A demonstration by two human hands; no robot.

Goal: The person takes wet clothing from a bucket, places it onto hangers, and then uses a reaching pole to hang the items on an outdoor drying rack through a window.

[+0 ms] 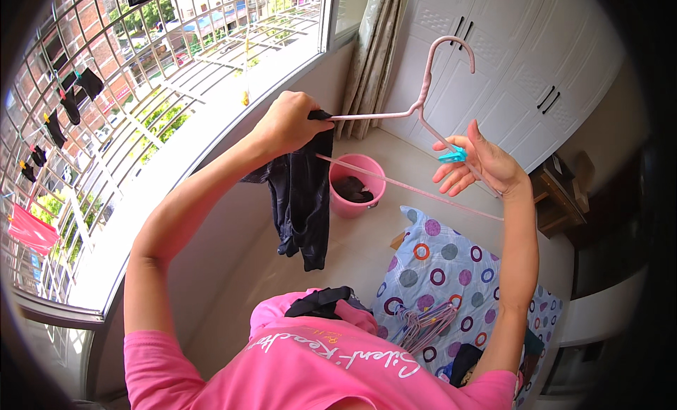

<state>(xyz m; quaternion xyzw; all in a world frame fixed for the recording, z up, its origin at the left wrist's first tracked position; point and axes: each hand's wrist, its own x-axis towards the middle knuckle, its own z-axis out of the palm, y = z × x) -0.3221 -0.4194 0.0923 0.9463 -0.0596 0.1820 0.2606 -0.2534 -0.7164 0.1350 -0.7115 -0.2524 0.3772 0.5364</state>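
Observation:
My left hand (288,121) pinches the left end of a pale pink clothes hanger (426,82) together with a bunched dark garment (301,203). Below that fist the garment hangs in long, narrow folds. The hanger's hook points up and curves to the right. A turquoise clothespin (454,155) sits on the hanger's right sloping arm. Beside the clip is my right hand (497,164), palm turned inward and fingers spread, with the hanger arm crossing the palm. The hanger's lower bar runs from under the garment to my right wrist.
On the floor stands a pink bucket (351,211) with dark cloth inside. Several hangers (428,325) lie on a circle-patterned cover (410,277). Left is a window with a metal grille (185,113), where small items hang. White wardrobe doors (502,55) and a curtain (365,66) stand ahead.

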